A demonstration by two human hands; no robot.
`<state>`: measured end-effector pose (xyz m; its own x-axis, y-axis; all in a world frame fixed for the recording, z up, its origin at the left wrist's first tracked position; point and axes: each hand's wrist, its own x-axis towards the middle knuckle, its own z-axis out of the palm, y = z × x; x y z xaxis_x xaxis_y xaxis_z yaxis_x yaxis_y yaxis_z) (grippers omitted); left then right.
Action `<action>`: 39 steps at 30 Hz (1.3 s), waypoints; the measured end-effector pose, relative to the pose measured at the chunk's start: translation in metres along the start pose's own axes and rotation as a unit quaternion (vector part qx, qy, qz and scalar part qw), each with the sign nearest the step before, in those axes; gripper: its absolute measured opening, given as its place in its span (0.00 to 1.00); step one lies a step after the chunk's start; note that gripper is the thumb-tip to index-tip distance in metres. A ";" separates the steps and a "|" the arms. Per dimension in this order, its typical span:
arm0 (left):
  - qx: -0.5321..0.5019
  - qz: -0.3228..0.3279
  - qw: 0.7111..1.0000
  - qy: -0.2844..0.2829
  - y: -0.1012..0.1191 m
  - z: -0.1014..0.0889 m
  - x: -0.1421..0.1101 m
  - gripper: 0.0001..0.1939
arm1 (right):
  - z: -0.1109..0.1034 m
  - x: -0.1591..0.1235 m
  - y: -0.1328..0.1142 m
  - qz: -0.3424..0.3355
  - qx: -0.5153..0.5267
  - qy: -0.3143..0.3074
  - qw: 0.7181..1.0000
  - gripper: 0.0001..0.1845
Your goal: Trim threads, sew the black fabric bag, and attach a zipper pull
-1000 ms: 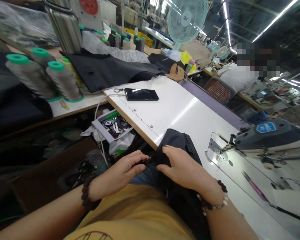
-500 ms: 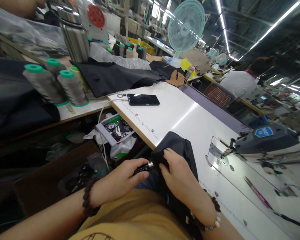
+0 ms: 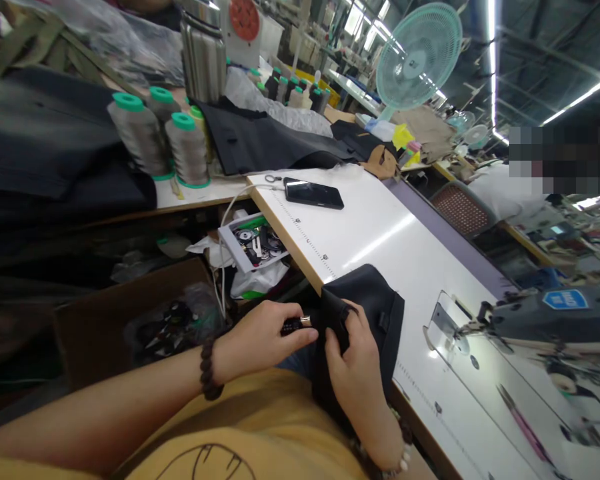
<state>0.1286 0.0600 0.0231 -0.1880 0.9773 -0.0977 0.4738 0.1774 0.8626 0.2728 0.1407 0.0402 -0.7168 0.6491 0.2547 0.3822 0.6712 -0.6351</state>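
My left hand (image 3: 260,337) is closed around a black lighter (image 3: 292,325), its metal end pointing right toward the other hand. My right hand (image 3: 356,367) pinches a fold of a black leather-like piece (image 3: 364,288), which lies partly on the white table and hangs over its front edge toward my lap. A small gap separates the lighter's metal end from the folded material. No flame shows.
Beyond the hands, a phone (image 3: 314,193) with a cable lies on the white table (image 3: 375,233). To the right are a sewing machine (image 3: 540,313) and pink-handled tweezers (image 3: 525,427). Thread cones (image 3: 187,150) stand left; below sits an open drawer (image 3: 237,250) of small parts.
The view has swung, shifting the scene rightward. My right hand has turned up a fold of the black piece. The left hand keeps the lighter beside it.
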 end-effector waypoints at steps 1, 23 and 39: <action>0.008 -0.003 1.000 0.005 0.000 0.000 0.000 0.18 | 0.001 -0.001 0.000 -0.005 -0.003 0.001 1.000 0.18; 0.124 -0.043 0.991 0.003 -0.001 -0.003 0.009 0.11 | 0.043 -0.017 0.044 -0.104 -0.105 0.079 0.986 0.28; 0.115 -0.016 0.993 0.007 -0.003 -0.007 0.010 0.15 | 0.028 -0.014 0.026 -0.109 -0.110 0.081 0.985 0.23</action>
<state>0.1196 0.0686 0.0233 -0.2177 0.9693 -0.1147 0.6513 0.2318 0.7225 0.2764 0.1395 -0.0005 -0.7008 0.5173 0.4911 0.3588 0.8507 -0.3841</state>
